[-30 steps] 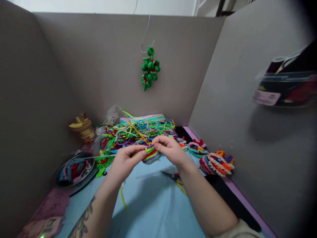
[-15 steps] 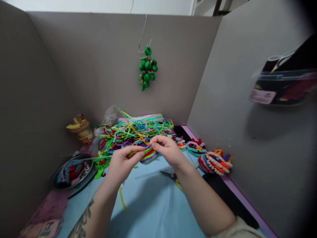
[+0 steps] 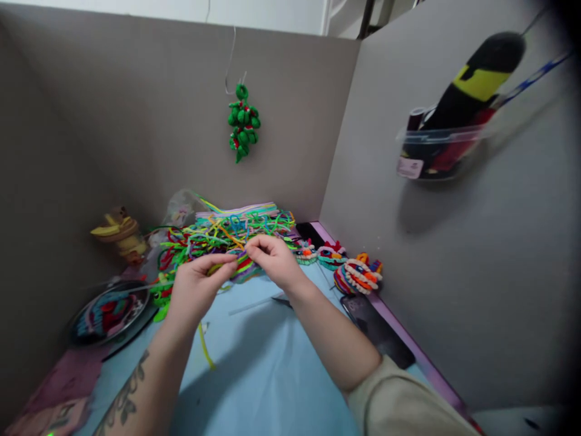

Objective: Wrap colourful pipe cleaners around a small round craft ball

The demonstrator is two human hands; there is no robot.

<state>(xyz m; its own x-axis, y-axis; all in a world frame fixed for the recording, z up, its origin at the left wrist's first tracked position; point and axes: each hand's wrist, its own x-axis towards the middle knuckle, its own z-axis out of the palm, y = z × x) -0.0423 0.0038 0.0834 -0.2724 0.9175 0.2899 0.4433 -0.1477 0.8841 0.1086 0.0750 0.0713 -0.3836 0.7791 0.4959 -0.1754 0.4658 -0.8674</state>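
My left hand (image 3: pixel 196 286) and my right hand (image 3: pixel 273 257) meet above the light blue table mat (image 3: pixel 267 375). Both pinch a small striped pipe-cleaner piece (image 3: pixel 242 270) in purple, red and green, held between their fingertips. A yellow-green pipe cleaner (image 3: pixel 205 346) hangs down from my left hand over the mat. Just behind the hands lies a big tangled heap of coloured pipe cleaners (image 3: pixel 222 233).
Finished pipe-cleaner figures (image 3: pixel 357 275) sit at the right by a dark phone (image 3: pixel 376 330). Scissors (image 3: pixel 282 300) lie under my right wrist. A round tray (image 3: pixel 109 312) of pieces and a yellow figure (image 3: pixel 118 233) are on the left. A green ornament (image 3: pixel 242 121) hangs on the partition; a clear bin (image 3: pixel 436 151) hangs on the right wall.
The view has swung to the right, so everything sits further left in frame. Both hands stay pinched on the striped piece, and the phone has come into view.
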